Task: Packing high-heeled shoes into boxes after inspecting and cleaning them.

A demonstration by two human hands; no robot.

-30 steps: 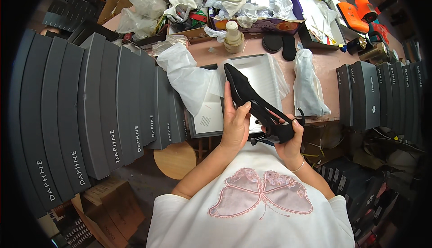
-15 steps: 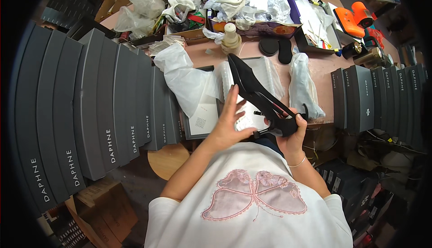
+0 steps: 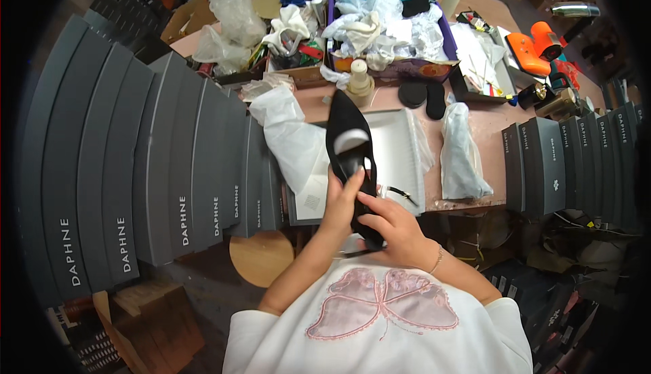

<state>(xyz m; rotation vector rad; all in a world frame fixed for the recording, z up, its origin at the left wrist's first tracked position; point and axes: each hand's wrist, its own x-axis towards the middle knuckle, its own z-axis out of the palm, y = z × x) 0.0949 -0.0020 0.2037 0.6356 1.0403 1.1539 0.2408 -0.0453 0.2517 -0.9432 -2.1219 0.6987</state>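
A black pointed-toe shoe is held in front of me, toe pointing away, its inside facing up. Something white shows in the toe opening. My left hand is wrapped round its middle, thumb on the insole. My right hand grips the back part near the heel, fingertips on the inner edge. A thin black strap sticks out to the right of the shoe. Beneath it lies an open shoebox with a white inside. White wrapping hangs over the box's left part.
A white-wrapped bundle lies right of the box. Stacks of dark grey shoeboxes stand at left and right. Behind are a cream bottle, a purple-edged box of white crumpled material, and an orange device.
The shoe has turned from slanting sideways to pointing away, inside up. My left hand has closed round its middle; my right hand has moved left and down to its back.
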